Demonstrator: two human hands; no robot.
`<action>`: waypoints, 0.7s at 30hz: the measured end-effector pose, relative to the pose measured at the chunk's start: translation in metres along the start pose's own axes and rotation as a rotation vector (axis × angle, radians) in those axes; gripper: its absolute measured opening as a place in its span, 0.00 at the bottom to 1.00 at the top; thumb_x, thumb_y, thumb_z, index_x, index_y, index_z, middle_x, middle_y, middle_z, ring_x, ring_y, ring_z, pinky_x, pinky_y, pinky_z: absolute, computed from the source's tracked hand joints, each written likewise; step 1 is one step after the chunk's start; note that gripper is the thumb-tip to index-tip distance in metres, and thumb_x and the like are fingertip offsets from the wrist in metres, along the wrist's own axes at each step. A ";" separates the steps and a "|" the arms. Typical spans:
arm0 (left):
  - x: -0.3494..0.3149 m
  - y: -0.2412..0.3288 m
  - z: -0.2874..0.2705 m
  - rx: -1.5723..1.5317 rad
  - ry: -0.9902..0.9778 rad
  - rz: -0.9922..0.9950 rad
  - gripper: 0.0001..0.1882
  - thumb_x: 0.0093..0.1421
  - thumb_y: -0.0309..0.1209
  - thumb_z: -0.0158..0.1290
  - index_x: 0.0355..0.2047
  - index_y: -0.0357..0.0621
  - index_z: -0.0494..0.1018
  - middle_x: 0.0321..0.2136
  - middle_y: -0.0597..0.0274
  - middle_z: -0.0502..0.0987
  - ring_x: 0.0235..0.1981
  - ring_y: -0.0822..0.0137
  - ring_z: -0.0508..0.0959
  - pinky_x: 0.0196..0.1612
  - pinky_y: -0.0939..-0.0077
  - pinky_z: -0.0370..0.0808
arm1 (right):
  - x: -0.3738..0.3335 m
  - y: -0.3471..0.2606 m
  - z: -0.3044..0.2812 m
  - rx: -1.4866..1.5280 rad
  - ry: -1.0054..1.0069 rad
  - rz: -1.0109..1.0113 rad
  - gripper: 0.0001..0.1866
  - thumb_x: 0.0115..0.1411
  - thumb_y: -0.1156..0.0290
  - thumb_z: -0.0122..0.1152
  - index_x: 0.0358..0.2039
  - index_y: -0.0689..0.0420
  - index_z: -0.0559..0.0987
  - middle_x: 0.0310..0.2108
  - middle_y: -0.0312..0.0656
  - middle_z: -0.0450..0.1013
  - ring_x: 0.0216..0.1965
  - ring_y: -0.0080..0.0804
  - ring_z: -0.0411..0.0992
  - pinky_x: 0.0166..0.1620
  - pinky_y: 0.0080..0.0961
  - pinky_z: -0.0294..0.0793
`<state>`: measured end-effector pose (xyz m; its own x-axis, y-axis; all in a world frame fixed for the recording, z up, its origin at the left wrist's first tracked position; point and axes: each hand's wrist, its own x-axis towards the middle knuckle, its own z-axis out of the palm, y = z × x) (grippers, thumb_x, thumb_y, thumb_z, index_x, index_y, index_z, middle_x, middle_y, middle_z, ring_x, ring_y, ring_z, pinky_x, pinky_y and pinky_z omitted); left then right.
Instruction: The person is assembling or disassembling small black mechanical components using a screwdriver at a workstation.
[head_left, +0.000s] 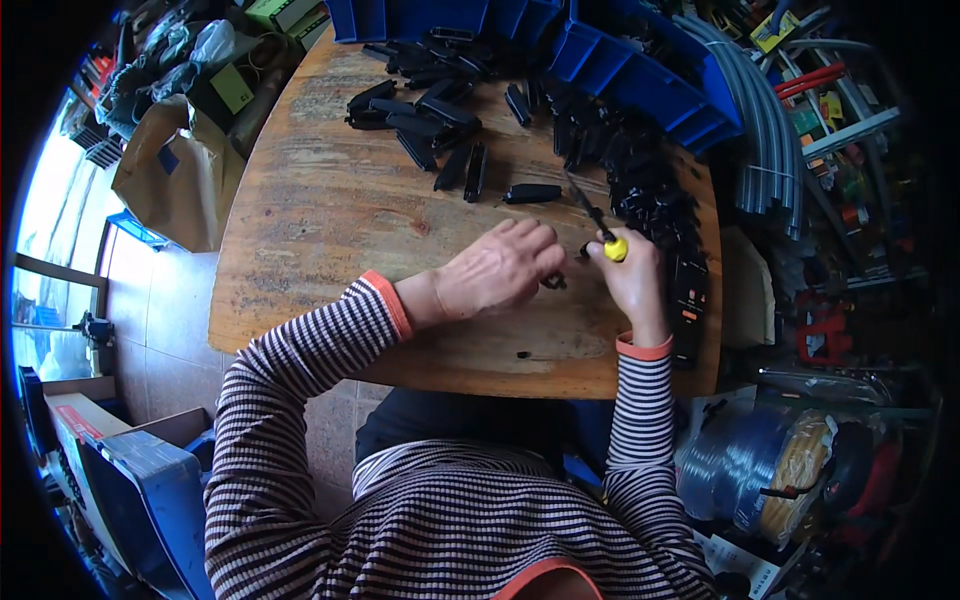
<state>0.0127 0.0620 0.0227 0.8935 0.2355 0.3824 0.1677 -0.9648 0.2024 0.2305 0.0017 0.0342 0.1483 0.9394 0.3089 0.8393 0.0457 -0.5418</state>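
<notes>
My left hand point(503, 265) is over the wooden table, its fingers curled closed. A small black part point(553, 282) shows at its fingertips; its exact kind is too small to make out. To its right, my right hand point(635, 285) grips a screwdriver with a yellow handle point(616, 249). The dark shaft points away and slightly left. Another small dark piece point(585, 251) appears by the right fingertips; whether it is held, I cannot tell. Just beyond the hands lies a single long black plastic piece point(532, 193). Near the front edge rests a tiny black bit point(523, 355).
Several similar black pieces point(430, 118) lie scattered on the far table point(300, 200). A dense heap of black parts point(645, 185) runs down the right side, with a black box point(688, 295) below it. Blue bins point(640, 75) line the back. A paper bag point(180, 185) stands left.
</notes>
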 end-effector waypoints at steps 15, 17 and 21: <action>0.029 -0.018 -0.005 0.205 0.163 -0.338 0.16 0.48 0.25 0.53 0.40 0.41 0.71 0.34 0.56 0.70 0.38 0.59 0.72 0.38 0.67 0.71 | 0.003 0.014 -0.031 -0.063 -0.225 -0.203 0.09 0.47 0.78 0.65 0.31 0.60 0.78 0.31 0.45 0.73 0.35 0.43 0.74 0.36 0.32 0.73; 0.015 -0.009 -0.002 0.196 0.167 -0.285 0.16 0.48 0.25 0.53 0.40 0.40 0.72 0.35 0.56 0.70 0.38 0.59 0.72 0.37 0.67 0.72 | 0.011 0.019 -0.033 -0.058 -0.244 -0.237 0.09 0.47 0.77 0.66 0.31 0.61 0.78 0.30 0.45 0.72 0.34 0.43 0.74 0.36 0.32 0.73; -0.017 0.015 -0.001 0.115 0.152 -0.179 0.17 0.49 0.27 0.54 0.42 0.39 0.71 0.36 0.56 0.70 0.37 0.59 0.72 0.37 0.66 0.73 | 0.023 0.016 -0.037 -0.070 -0.342 -0.285 0.11 0.47 0.75 0.68 0.31 0.63 0.77 0.29 0.46 0.72 0.31 0.43 0.73 0.36 0.32 0.71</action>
<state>-0.0002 0.0433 0.0204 0.7738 0.4098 0.4830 0.3713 -0.9112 0.1783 0.2669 0.0119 0.0612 -0.2650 0.9516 0.1558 0.8569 0.3065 -0.4144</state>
